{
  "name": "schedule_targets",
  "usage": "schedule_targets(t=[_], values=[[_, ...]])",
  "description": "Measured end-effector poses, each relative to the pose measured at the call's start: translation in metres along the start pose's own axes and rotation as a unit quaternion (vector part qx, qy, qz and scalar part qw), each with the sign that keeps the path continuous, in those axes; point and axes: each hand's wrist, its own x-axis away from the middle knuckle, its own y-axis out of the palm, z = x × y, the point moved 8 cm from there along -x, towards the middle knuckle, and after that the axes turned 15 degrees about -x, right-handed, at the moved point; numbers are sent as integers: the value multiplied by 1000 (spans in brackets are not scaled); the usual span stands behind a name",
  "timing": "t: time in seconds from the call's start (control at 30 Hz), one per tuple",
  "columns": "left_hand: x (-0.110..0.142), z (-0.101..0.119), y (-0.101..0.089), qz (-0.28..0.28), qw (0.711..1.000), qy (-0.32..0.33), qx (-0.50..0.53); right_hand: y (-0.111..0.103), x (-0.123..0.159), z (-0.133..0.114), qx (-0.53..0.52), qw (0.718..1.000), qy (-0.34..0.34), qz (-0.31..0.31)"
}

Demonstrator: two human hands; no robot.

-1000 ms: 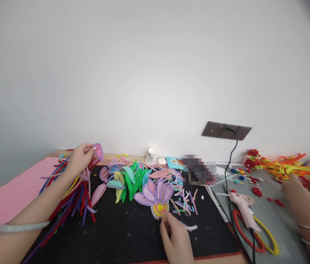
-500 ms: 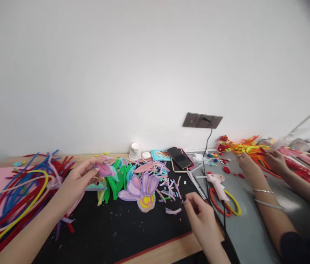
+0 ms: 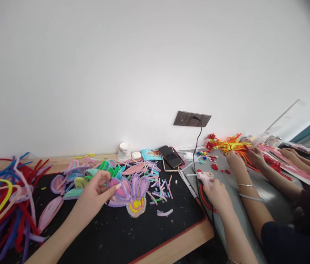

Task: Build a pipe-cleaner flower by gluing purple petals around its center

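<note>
My left hand [image 3: 96, 192] is closed, thumb and fingers pinching a pink-and-purple pipe-cleaner petal [image 3: 122, 188]. The petal is at the left side of a flower [image 3: 140, 187] with purple petals and a yellow-and-pink fuzzy centre, on the black mat [image 3: 102, 234]. Whether the petal touches the flower I cannot tell. My right hand [image 3: 218, 196] is wrapped round a pale pink glue gun [image 3: 205, 178] on the grey table at the right. Its handle is mostly hidden in my palm. Green leaves [image 3: 111, 168] and other fuzzy petals [image 3: 58, 183] lie behind and left of my left hand.
Long coloured pipe cleaners [image 3: 3, 205] heap up at the left. Cut purple pieces [image 3: 163, 192] lie right of the flower. A paper cup [image 3: 124, 151] and phones [image 3: 170, 157] stand along the wall. A black cord [image 3: 198, 137] runs from the socket. Another person's hands [image 3: 234, 161] work farther right.
My left hand has brought the petal right, to the flower. My right hand has moved from the mat's edge to the glue gun and taken hold of it. The view has turned slightly right.
</note>
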Motion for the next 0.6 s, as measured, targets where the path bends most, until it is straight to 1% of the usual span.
schedule_targets(t=[0.07, 0.17, 0.33, 0.4, 0.47, 0.53, 0.6], values=[[2, -2, 8, -16, 1000, -10, 7, 7, -7, 1, 10, 1000, 8, -27], [7, -1, 15, -29, 999, -13, 12, 13, -18, 2, 25, 998, 0, -64], [14, -4, 16, -25, 1000, -17, -2, 14, -25, 3, 36, 994, -28, -99], [16, -6, 15, -18, 1000, -18, 3, 11, -24, 1, 33, 994, -44, -91], [17, -9, 14, -14, 1000, -23, 7, 5, -21, -3, 21, 995, -70, -71], [17, -11, 14, -15, 999, -28, 14, -5, -17, -7, -3, 996, -88, -34], [18, -12, 16, -21, 999, -28, 32, -20, -10, -10, -59, 994, -95, 9]])
